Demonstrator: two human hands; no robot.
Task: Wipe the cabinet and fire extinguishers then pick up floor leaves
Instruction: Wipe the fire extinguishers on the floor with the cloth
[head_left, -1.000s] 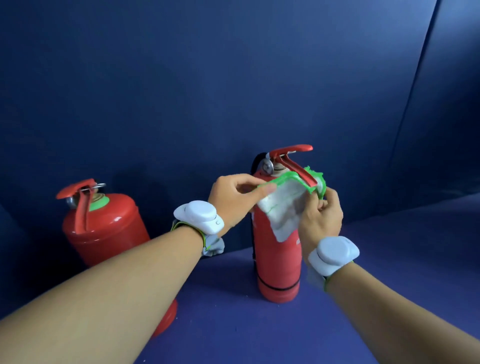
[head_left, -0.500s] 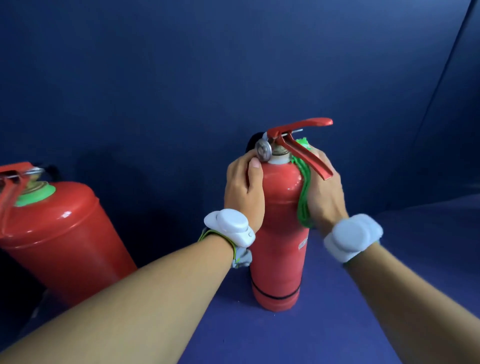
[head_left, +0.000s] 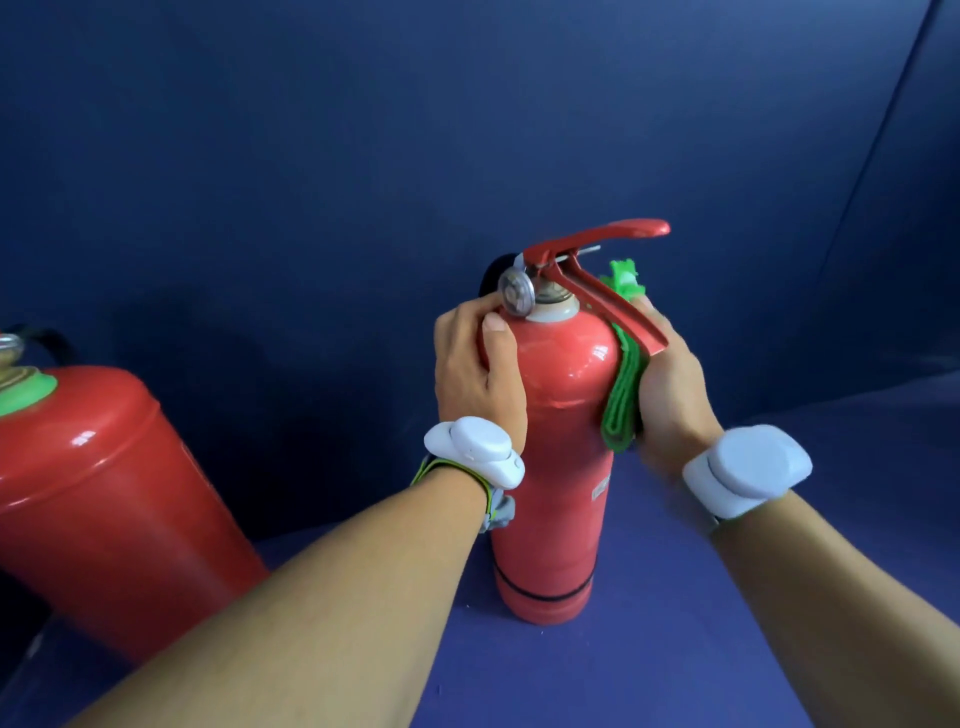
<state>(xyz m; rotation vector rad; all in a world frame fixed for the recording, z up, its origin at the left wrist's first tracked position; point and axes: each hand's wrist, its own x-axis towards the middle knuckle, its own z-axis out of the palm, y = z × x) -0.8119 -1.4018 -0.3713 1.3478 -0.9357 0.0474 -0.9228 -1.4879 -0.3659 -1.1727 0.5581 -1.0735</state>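
Currently wiping: small red fire extinguisher (head_left: 550, 447) stood upright on the blue cabinet floor (head_left: 779, 597), centre of view, near the back wall (head_left: 363, 130).
Left hand: left hand (head_left: 475, 366) wrapped around the left shoulder of the cylinder, thumb up by the pressure gauge (head_left: 517, 295), steadying it.
Right hand: right hand (head_left: 670, 384) pressed a folded green cloth (head_left: 621, 395) against the right side of the cylinder, under the lower handle lever (head_left: 613, 306); fingers hidden behind the cloth, cannot tell how far they curled.
Cloth: top corner stuck up behind the lever, lower end hung free by the wrist.
Risk 1: cloth could snag on the lever or pin area, likely if the wipe went upward.
Risk 2: extinguisher could tip or slide if the right hand pushed harder than the left held; base looked narrow.
Risk 3: squeezing the levers by accident, since the right hand sat just beside them.
Nearby: large red fire extinguisher (head_left: 93, 493) at far left, partly out of frame, green collar (head_left: 23, 392) on its neck, well apart from the small one.
Obstruction: valve head and levers blocked the top right shoulder.
Wrists: white bands (head_left: 748, 467) on both.
Leaves: none in view.
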